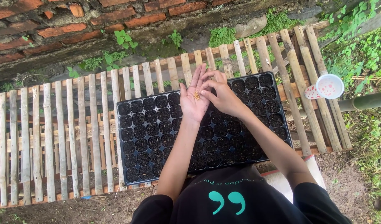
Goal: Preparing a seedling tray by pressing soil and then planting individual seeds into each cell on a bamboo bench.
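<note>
A black seedling tray [136,166] with several soil-filled cells lies on a slatted bamboo bench. My left hand [193,96] is held palm-up over the tray's far middle, fingers spread, with a small pile of yellowish seeds [196,95] in the palm. My right hand [222,94] is right beside it, its fingertips pinched at the seed pile. Both forearms reach out over the tray from my black shirt at the bottom.
The slatted bamboo bench [57,137] spans the frame. A white cup with red dots [324,87] lies on its side at the bench's right end. A brick wall [66,29] with weeds runs behind, a green pole [365,101] at right, bare soil below.
</note>
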